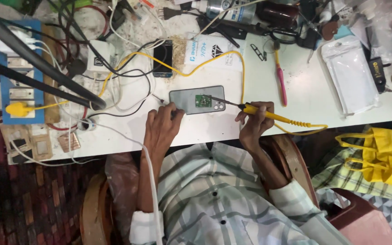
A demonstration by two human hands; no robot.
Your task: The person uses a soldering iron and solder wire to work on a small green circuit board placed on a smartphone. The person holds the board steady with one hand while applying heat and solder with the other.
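A grey phone [191, 100] lies back-up on the white table [314, 100], with a small green circuit board [201, 100] resting on it beside the camera cutout. My left hand [161, 123] grips the phone's near left corner with curled fingers. My right hand [255, 121] holds a yellow-handled soldering iron [268, 114] like a pen. Its dark metal tip [215, 99] touches the green board. The iron's yellow cord [196, 69] loops across the table toward the left.
A black phone [163, 58], white charger [98, 56] and tangled cables lie behind. Black lamp arms [37, 63] cross a blue socket board [21, 72] at left. A pink-handled tool [281, 84], clear plastic pouch [350, 77] and yellow bag [386, 156] sit right.
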